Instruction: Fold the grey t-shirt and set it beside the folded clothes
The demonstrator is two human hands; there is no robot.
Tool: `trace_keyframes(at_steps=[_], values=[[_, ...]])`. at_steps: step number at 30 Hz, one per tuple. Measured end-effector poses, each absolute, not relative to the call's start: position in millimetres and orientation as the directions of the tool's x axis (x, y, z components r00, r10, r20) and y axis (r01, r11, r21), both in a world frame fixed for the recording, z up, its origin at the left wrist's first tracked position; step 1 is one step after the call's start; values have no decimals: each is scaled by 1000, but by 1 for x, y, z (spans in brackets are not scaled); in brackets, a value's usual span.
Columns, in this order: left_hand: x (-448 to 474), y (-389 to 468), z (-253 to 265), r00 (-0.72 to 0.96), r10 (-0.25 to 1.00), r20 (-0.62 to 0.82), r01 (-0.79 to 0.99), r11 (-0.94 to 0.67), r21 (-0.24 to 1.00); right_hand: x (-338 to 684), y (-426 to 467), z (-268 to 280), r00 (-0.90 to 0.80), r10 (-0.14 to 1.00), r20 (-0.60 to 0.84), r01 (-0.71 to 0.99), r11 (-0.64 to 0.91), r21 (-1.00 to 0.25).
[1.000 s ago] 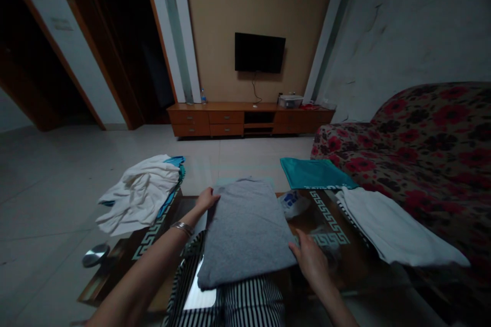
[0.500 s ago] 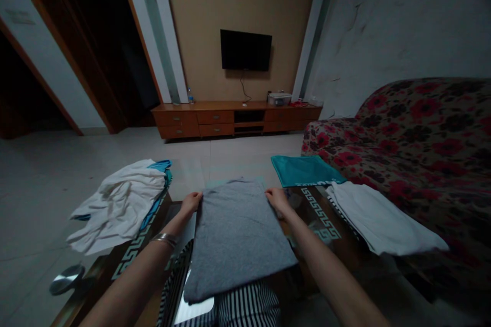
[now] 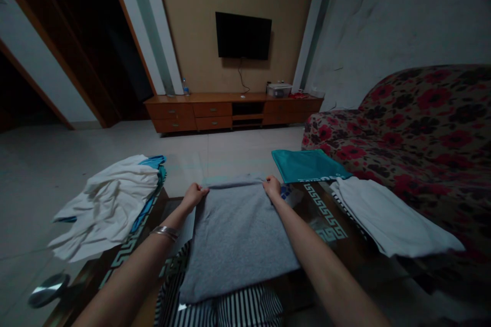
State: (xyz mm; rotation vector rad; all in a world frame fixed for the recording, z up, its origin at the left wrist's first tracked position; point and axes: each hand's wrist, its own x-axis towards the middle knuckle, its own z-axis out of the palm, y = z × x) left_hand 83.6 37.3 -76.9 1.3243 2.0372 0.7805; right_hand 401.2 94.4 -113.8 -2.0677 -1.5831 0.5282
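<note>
A grey cloth garment (image 3: 241,237), folded to a rough rectangle, lies in front of me on a glass-topped table (image 3: 132,253); its exact kind I cannot make out. My left hand (image 3: 195,195) pinches its far left corner. At the far right corner, my right hand (image 3: 271,185) has its fingers closed on the same cloth. Between the two hands the far edge is turned over in a narrow strip. Black-and-white striped cloth (image 3: 249,309) shows below the near edge of the garment.
Crumpled white clothing (image 3: 111,204) lies at the table's left. On the right are a folded teal cloth (image 3: 307,165) and a folded white garment (image 3: 387,217). A flowered sofa (image 3: 414,122) stands beyond them, and a low wooden cabinet (image 3: 213,110) under a television (image 3: 243,36).
Both hands have drawn the far edge of the grey garment slightly inward, folding a narrow strip over. The view has tilted down a little.
</note>
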Motion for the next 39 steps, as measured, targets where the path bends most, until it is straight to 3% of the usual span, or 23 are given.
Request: trace_keyframes(at_steps=[8, 13, 21, 31, 36, 39], values=[[83, 41, -79, -339, 918, -206, 541, 369, 756, 397, 140, -112, 175, 984, 18, 726, -117, -678], [83, 46, -88, -391, 913, -116, 600, 349, 720, 389, 153, -117, 122, 991, 60, 703, -44, -709], [83, 56, -96, -362, 928, -87, 676, 326, 661, 391, 158, -107, 158, 986, -45, 803, -155, -575], [88, 60, -102, -298, 951, -77, 674, 267, 689, 341, 183, -95, -43, 997, -64, 886, 9, -463], [95, 52, -102, -340, 940, 29, 717, 238, 656, 337, 173, -102, 12, 998, 63, 910, 16, -415], [107, 38, -93, -357, 919, 166, 805, 212, 555, 341, 156, -96, 28, 983, 179, 918, 45, -394]])
